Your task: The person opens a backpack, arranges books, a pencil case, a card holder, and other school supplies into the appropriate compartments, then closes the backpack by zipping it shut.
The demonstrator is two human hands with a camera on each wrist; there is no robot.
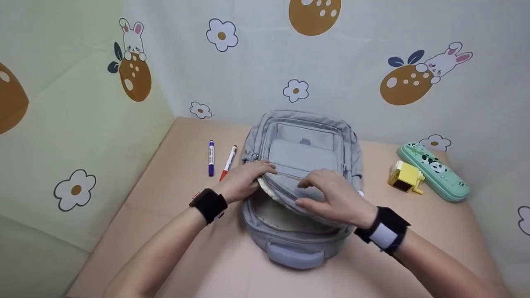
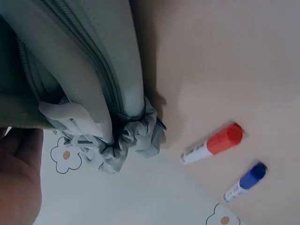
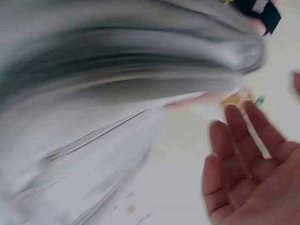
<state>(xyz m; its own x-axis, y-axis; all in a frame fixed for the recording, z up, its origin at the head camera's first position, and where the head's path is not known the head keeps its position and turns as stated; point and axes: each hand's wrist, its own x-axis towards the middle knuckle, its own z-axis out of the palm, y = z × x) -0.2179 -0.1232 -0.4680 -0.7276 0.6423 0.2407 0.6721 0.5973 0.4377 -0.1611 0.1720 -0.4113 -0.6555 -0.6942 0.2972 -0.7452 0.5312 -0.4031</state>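
A grey backpack [image 1: 304, 155] lies on its back on the table, its main compartment unzipped and gaping at the near end, handle toward me. My left hand [image 1: 244, 180] grips the edge of the lifted front flap [image 1: 285, 190] at its left side. In the left wrist view the fingers of that hand [image 2: 21, 173] meet the flap's edge. My right hand [image 1: 337, 200] hovers over the right part of the flap with thumb and fingers apart. The right wrist view shows this hand [image 3: 258, 173] with loosely bent fingers and nothing in it, beside the blurred bag [image 3: 84, 103].
Left of the backpack lie a purple-capped marker [image 1: 211, 158] and a red-capped marker [image 1: 230, 161]. On the right are a yellow pencil sharpener [image 1: 405, 177] with a crank and a green panda pencil case [image 1: 434, 171]. Patterned cloth [image 1: 256, 66] hangs behind the table.
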